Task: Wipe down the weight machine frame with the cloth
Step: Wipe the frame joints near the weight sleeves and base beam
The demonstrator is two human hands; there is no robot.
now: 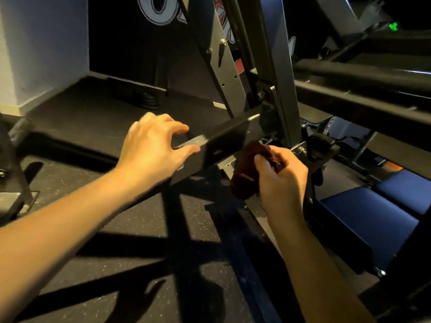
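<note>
The right hand (283, 180) is closed around a bunched dark brown cloth (245, 170), its fingers (263, 165) curled tight on the fabric. The cloth hangs just below and beside the end of a dark horizontal bar (224, 142) of the weight machine frame (277, 73), close to the bolted joint where the bar meets the grey uprights; whether it touches the metal cannot be told. A small pale tag shows on the cloth, with no readable writing.

The left hand (155, 145) hovers at the near end of the same bar, fingers spread apart and holding nothing, the thumb tip right at the bar's pale top edge.

On the dark wall (121, 36) behind the frame are large white outlined letters, cut off by the top of the view and partly hidden by the uprights, so no word can be read; some red and white graphic shows between the uprights. A blue padded seat (370, 220) sits low at the right. The speckled black rubber floor (130, 220) carries hard shadows of the arms and frame.
</note>
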